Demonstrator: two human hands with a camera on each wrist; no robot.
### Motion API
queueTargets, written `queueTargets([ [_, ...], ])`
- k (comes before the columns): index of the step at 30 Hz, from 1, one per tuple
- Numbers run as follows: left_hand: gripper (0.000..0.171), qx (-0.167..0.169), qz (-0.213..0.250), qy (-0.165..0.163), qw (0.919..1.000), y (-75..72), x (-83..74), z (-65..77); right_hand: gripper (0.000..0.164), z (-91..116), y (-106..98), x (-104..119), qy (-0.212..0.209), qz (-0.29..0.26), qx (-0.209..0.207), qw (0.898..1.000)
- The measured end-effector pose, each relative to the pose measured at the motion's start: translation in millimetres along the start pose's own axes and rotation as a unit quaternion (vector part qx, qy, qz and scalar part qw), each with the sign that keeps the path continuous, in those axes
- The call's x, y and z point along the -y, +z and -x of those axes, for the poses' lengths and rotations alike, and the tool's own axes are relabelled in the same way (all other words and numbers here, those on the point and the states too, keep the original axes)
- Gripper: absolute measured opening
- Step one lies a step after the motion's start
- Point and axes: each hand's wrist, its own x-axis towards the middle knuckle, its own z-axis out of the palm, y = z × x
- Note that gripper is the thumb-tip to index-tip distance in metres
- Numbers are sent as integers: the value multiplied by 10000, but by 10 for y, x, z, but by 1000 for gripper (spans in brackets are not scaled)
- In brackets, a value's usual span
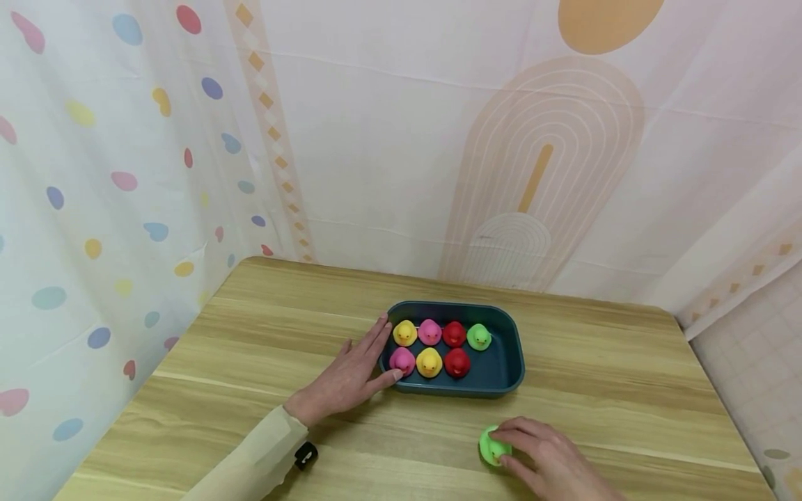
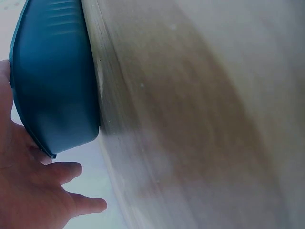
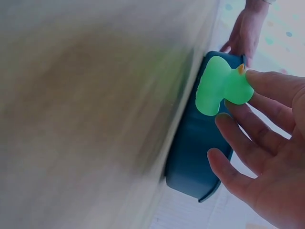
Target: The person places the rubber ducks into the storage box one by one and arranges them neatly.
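Observation:
My right hand (image 1: 544,456) pinches a green rubber duck (image 3: 214,88) by its head, between thumb and fingertips. In the head view this duck is in front of a dark teal tray (image 1: 515,362), apart from it. Several ducks sit inside the tray in two rows. Yellow, pink, red and green (image 1: 479,337) ones form the back row; pink, yellow (image 1: 429,363) and red (image 1: 457,362) ones form the front row. My left hand (image 1: 351,376) rests against the tray's left end, fingers extended along the side and thumb at the front left corner.
The tray stands on a wood-grain table (image 1: 263,313). A small black object (image 1: 306,456) shows beside the left sleeve (image 1: 263,445). Patterned curtains (image 1: 376,139) hang behind the table and along its left side.

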Motion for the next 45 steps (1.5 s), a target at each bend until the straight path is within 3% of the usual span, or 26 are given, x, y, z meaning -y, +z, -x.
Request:
queueTargets([
  [6,90,-13,-35,39,10000,-3,1,5,31,26,-47,65,-368,307,-720,9963],
  [12,90,1,6,17,10000,-9,-4,4,31,21,-41,98,-919,561,-1641,9805],
  [17,90,42,22,-22,10000,-11,-6,1,36,-3,-51,120,-1145,600,-2028,9707],
  [27,91,30,-25,18,10000,-11,-4,9,41,-72,-135,195,-1015,543,-2288,9666],
  [37,91,30,-26,41,10000,-17,-7,12,49,-191,-213,157,-1332,445,-2809,9494],
  [45,92,43,-58,31,10000,-19,-9,10,41,-292,-271,144,-1229,231,-2879,9495],
])
